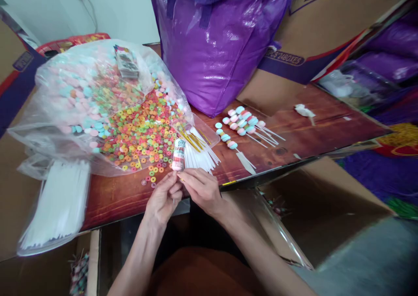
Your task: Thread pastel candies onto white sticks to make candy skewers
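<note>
A candy skewer in a clear printed wrapper stands roughly upright at the table's front edge. My left hand is closed round its lower end, the fingers pinching the gathered wrapper. Close beside it, my right hand is closed too, its thumb and fingertips pinching a small gold twist tie at the wrapper's neck. Just beyond my hands lie loose gold twist ties on a bundle of white sticks. Ring-shaped gummies spill from a big clear bag to the left.
Several marshmallow candy skewers lie to the right, near a crumpled white scrap. A purple bag stands behind. A bag of white sticks overhangs the left edge. Wrappers rest on the candy bag. An open carton sits below.
</note>
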Demonstrator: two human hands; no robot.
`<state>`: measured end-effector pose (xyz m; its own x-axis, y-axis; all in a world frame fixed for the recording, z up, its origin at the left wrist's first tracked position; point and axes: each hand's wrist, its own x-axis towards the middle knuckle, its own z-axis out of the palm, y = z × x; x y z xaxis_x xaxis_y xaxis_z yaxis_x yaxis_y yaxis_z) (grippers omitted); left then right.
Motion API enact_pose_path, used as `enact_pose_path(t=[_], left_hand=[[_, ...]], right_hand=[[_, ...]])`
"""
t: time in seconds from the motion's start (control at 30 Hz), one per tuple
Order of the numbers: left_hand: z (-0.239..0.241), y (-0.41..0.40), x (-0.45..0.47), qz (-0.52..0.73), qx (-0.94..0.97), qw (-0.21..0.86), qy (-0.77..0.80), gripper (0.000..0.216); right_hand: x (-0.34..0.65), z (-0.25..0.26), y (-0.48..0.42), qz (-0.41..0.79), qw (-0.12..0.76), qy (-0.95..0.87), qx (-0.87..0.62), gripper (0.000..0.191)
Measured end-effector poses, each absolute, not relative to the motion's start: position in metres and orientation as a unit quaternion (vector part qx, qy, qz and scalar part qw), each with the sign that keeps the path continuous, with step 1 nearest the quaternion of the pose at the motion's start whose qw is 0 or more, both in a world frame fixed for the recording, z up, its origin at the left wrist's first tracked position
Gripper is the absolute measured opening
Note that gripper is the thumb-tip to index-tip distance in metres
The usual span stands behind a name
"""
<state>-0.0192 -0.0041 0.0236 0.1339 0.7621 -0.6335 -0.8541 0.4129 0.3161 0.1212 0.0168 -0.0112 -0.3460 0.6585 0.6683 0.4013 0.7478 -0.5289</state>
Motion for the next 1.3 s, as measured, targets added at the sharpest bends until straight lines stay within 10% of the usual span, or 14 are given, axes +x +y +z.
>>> enact_pose_path(t=[0.3, 0.6, 0.9, 1.3], left_hand=[[0.024, -0.014, -0.004, 0.561, 0.028, 0.736, 0.378, 0.029], [0.029, -0.017, -0.003, 0.527, 0.215, 0.731, 0.375, 0.060], [0.030, -0.042, -0.023, 0.504, 0.291, 0.602, 0.546, 0.043], [0.015, -0.028, 0.039, 0.500, 0.359, 0.569, 0.546, 0.032]], right_hand=[[0.114, 0.004, 0.015, 0.082, 0.491, -0.791, -0.356, 0.020], [0.126, 0.026, -0.008, 0.444, 0.505, -0.589, -0.447, 0.017], [0.109, 0.046, -0.019, 0.358, 0.556, -0.649, -0.376, 0.014], [0.139, 0.001, -0.060, 0.644, 0.511, -0.371, -0.431, 0.035]])
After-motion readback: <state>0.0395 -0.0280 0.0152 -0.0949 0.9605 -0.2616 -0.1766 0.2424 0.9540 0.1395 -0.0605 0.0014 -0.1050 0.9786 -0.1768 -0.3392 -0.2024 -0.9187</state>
